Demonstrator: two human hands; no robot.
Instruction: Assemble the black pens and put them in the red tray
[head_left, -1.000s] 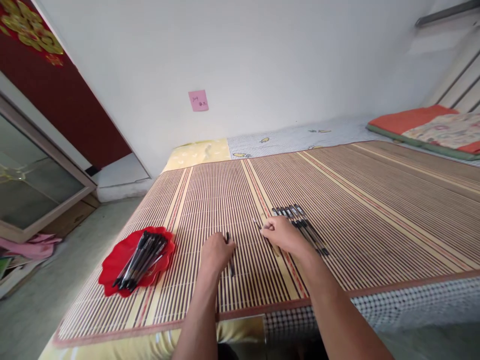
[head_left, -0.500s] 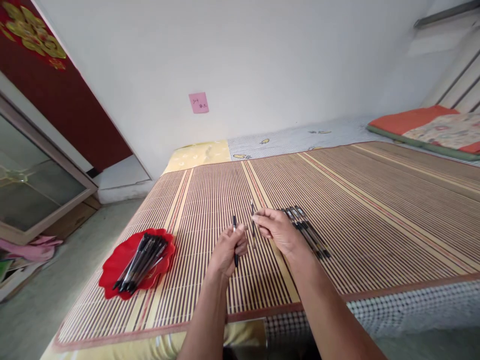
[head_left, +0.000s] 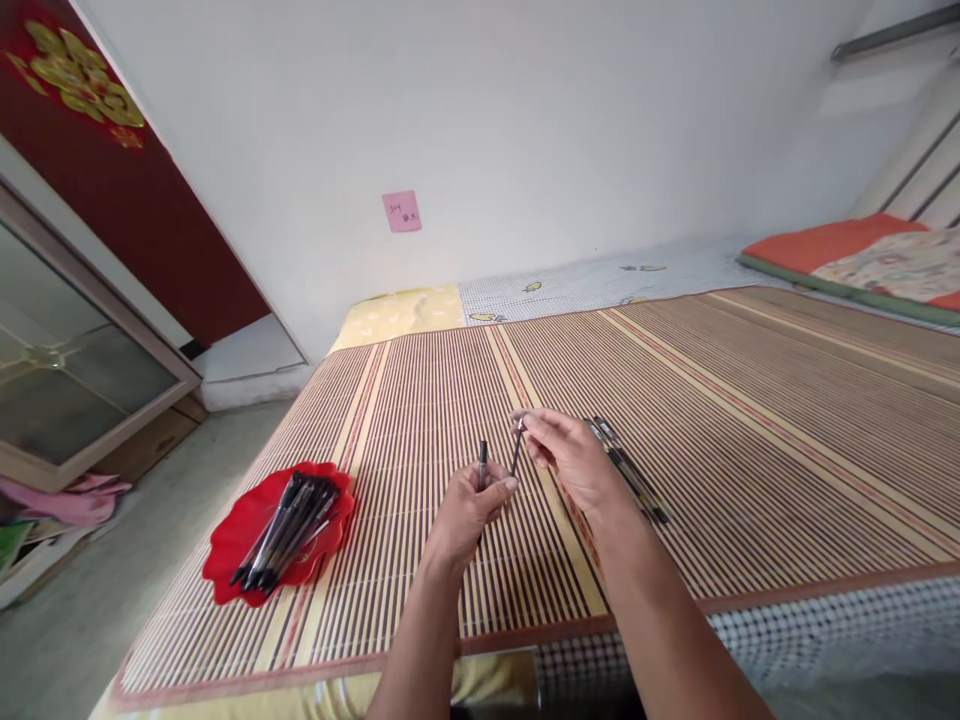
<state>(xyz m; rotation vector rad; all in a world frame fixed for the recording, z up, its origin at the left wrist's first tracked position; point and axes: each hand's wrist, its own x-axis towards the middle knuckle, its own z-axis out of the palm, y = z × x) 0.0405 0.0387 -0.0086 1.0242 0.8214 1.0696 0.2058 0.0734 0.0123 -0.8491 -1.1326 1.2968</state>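
My left hand (head_left: 474, 505) is closed round a black pen (head_left: 483, 453), which stands nearly upright with its dark end above the fingers. A thin dark pen refill (head_left: 517, 450) is pinched near its light upper tip by the thumb and fingers of my right hand (head_left: 559, 450). Its lower end meets the thumb and fingers of my left hand; whether they grip it I cannot tell. Just right of my right hand, several black pens (head_left: 634, 470) lie in a row on the slatted mat (head_left: 420, 400), partly hidden by the hand and wrist.
A red scalloped plate (head_left: 225, 530) on the left of the mat holds a pile of black pens (head_left: 289, 530). Folded orange and floral bedding (head_left: 817, 245) lies at the far right. A pink note (head_left: 402, 211) is stuck to the white wall behind.
My right hand has slid up to the refill's tip, and the refill's lower end has come to my left hand's fingers. The view has shifted slightly.
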